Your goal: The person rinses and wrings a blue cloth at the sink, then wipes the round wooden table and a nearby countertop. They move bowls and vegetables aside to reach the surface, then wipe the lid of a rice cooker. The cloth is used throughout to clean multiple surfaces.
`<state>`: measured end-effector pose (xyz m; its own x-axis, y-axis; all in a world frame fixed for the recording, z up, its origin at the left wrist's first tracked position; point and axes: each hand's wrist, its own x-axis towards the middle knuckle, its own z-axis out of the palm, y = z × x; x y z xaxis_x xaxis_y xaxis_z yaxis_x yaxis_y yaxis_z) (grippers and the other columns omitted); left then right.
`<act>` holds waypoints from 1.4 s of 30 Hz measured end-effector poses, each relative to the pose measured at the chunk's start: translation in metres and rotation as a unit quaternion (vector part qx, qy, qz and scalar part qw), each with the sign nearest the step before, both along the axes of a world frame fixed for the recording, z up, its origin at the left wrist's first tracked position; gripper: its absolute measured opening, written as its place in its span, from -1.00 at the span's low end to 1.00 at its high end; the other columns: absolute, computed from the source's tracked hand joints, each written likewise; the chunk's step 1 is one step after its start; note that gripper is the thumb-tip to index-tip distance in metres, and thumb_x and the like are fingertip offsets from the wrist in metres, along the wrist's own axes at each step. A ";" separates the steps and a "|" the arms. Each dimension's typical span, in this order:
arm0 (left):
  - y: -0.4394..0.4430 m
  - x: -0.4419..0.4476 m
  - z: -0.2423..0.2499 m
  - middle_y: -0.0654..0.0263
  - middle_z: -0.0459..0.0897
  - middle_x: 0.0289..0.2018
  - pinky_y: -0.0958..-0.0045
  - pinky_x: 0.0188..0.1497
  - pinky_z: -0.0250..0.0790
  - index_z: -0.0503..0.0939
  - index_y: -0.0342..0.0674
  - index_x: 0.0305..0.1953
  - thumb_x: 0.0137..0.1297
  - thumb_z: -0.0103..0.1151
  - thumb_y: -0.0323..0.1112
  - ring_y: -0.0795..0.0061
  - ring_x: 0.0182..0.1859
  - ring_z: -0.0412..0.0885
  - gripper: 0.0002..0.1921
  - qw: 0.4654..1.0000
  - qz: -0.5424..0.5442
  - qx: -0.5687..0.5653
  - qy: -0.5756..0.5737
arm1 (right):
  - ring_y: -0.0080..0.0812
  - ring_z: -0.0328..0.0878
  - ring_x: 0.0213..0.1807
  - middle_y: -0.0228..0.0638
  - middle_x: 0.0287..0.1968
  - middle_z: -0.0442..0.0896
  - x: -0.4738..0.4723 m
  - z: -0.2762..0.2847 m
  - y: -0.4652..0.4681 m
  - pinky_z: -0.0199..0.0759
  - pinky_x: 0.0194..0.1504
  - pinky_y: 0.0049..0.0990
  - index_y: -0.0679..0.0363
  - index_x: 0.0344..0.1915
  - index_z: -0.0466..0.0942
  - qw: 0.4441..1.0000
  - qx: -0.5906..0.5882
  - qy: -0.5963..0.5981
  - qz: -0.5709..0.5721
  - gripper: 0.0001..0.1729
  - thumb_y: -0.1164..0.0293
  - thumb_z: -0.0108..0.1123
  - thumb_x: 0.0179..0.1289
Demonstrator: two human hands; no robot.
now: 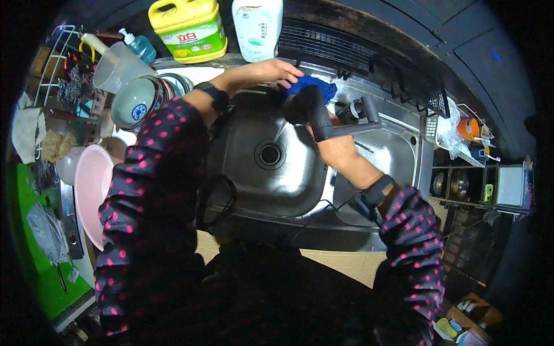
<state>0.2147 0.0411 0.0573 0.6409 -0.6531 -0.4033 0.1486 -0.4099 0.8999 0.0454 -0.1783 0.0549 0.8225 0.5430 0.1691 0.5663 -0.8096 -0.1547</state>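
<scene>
My left hand (283, 72) reaches over the back rim of a stainless steel sink basin (251, 186). Its bent fingers meet the left edge of a crumpled blue cloth (318, 84) behind the faucet; whether they grip it is unclear. A dark faucet (318, 114) stands over the basin and hides part of the cloth. My right hand (322, 132) is behind and beneath the faucet, its fingers mostly covered. What looks like a thin stream of water (280, 130) falls from the faucet head towards the drain (270, 155).
Stacked bowls (134, 101), a plastic jug (119, 69) and a pink basin (93, 190) stand at left. Behind the sink are a yellow detergent jug (188, 32), a white bottle (258, 30) and a black rack (324, 43). A second basin (389, 151) lies right.
</scene>
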 end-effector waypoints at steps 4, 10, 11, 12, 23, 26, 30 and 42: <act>0.025 -0.016 0.019 0.43 0.60 -0.28 0.68 -0.29 0.34 0.53 -0.15 -0.01 0.28 0.06 -0.35 0.65 -0.33 0.51 -0.74 0.996 0.086 0.003 0.011 | 0.05 0.17 0.29 -0.01 0.23 0.29 0.064 -0.033 0.017 0.09 0.22 -0.03 0.10 0.13 0.41 0.980 -0.174 -0.085 0.043 -0.50 0.28 0.01 0.15; 0.070 -0.064 0.038 0.27 0.56 -0.15 0.50 -0.17 0.40 0.48 -0.13 0.02 0.34 -0.04 -0.26 0.46 -0.20 0.57 -0.73 0.994 0.108 -0.032 0.016 | 0.27 0.21 0.22 0.13 0.22 0.29 0.076 -0.057 0.009 0.22 0.11 0.04 -0.04 0.16 0.39 0.990 -0.122 -0.030 -0.064 -0.48 0.18 0.02 0.16; 0.074 -0.073 0.042 0.26 0.56 -0.14 0.53 -0.18 0.40 0.47 -0.15 0.02 0.34 -0.05 -0.27 0.48 -0.21 0.57 -0.73 0.993 0.117 -0.029 0.007 | 0.31 0.22 0.20 0.17 0.21 0.28 0.077 -0.056 0.008 0.25 0.08 0.05 0.03 0.15 0.40 0.979 -0.193 -0.011 -0.060 -0.48 0.17 0.02 0.16; 0.078 -0.082 0.048 0.25 0.56 -0.13 0.56 -0.20 0.40 0.47 -0.17 0.02 0.35 -0.05 -0.28 0.50 -0.22 0.57 -0.73 0.992 0.122 -0.035 0.001 | 0.32 0.22 0.20 0.20 0.21 0.27 0.078 -0.056 0.010 0.27 0.08 0.02 0.12 0.12 0.40 0.979 -0.158 -0.002 -0.131 -0.49 0.17 0.01 0.18; 0.100 -0.159 0.096 0.23 0.57 -0.17 0.58 -0.15 0.44 0.43 -0.35 0.02 0.35 -0.03 -0.33 0.55 -0.23 0.58 -0.71 0.975 0.208 -0.081 0.007 | -0.05 0.47 -0.14 -0.14 -0.19 0.53 0.068 -0.060 0.018 0.45 -0.17 -0.16 0.22 -0.22 0.53 0.988 -0.054 0.062 -0.128 -0.75 0.41 -0.05 0.15; 0.108 -0.167 0.098 0.23 0.58 -0.17 0.58 -0.15 0.44 0.43 -0.34 0.02 0.36 -0.03 -0.32 0.54 -0.23 0.59 -0.71 0.970 0.228 -0.089 -0.001 | 0.00 0.53 -0.10 0.09 -0.13 0.55 0.028 -0.048 0.028 0.41 -0.07 -0.15 0.26 -0.13 0.49 0.960 -0.082 0.263 -0.048 -0.67 0.47 0.08 0.03; 0.119 -0.178 0.099 0.22 0.60 -0.18 0.61 -0.18 0.45 0.46 -0.31 0.00 0.35 -0.01 -0.30 0.53 -0.24 0.61 -0.72 0.959 0.264 -0.099 -0.013 | -0.11 0.51 -0.18 -0.13 -0.17 0.53 -0.023 -0.018 -0.018 0.39 -0.12 -0.27 0.07 0.09 0.36 0.947 0.107 0.302 -0.001 -0.40 0.56 0.11 -0.06; 0.147 -0.227 0.093 0.22 0.61 -0.22 0.57 -0.25 0.47 0.44 -0.31 -0.01 0.36 -0.05 -0.30 0.55 -0.32 0.60 -0.73 0.898 0.428 -0.098 -0.023 | -0.50 0.50 -0.15 -0.36 -0.26 0.61 0.000 0.027 -0.205 0.33 -0.06 -0.55 0.26 -0.30 0.55 0.847 0.417 0.225 -0.240 -0.79 0.62 -0.01 0.05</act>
